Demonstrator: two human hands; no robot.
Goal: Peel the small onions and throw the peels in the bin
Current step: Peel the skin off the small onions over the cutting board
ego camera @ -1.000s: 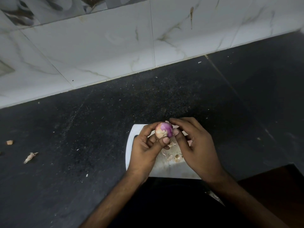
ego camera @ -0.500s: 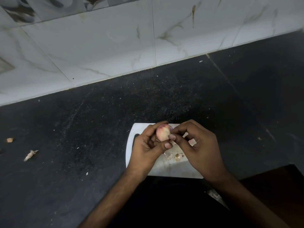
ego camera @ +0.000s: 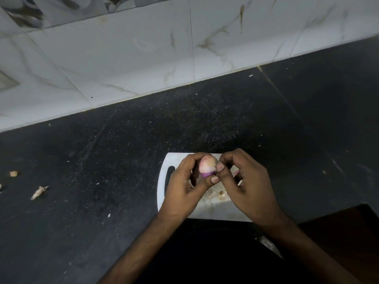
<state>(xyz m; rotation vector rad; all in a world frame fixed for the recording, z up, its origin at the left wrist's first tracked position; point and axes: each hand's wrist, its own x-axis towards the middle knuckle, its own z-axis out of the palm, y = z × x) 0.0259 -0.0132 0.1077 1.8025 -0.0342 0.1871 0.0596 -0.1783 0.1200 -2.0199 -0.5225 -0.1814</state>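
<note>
The counter (ego camera: pixel 102 160) was a dark speckled stone, dusty with small crumbs, and it ran back to a wall (ego camera: pixel 123 58) of pale tiles with brown marble veins. A seam crossed the stone on the right side. Near the front edge lay a white cutting board (ego camera: pixel 164 160) with a slot handle on its left end; the hands covered most of it. On the board, below the hands, lay some pale peel scraps (ego camera: pixel 217 195). Far to the left on the counter lay a twisted piece of dry peel (ego camera: pixel 39 192) and a smaller bit (ego camera: pixel 13 173), well apart from the board.

The onion (ego camera: pixel 208 166) was in the air just above the board, between both hands. Its upper part looked pale pink and its lower edge was purple.

The left hand (ego camera: pixel 182 191) gripped the onion: the fingers curled around it from the left and behind, and the thumb pressed under its lower edge. The right hand (ego camera: pixel 250 189) came from the right with curled fingers; its thumb tip touched the right side of the onion, as a pinch on the skin there, but whether it held a peel I could not tell. Both forearms reached up from the bottom of the view.
</note>
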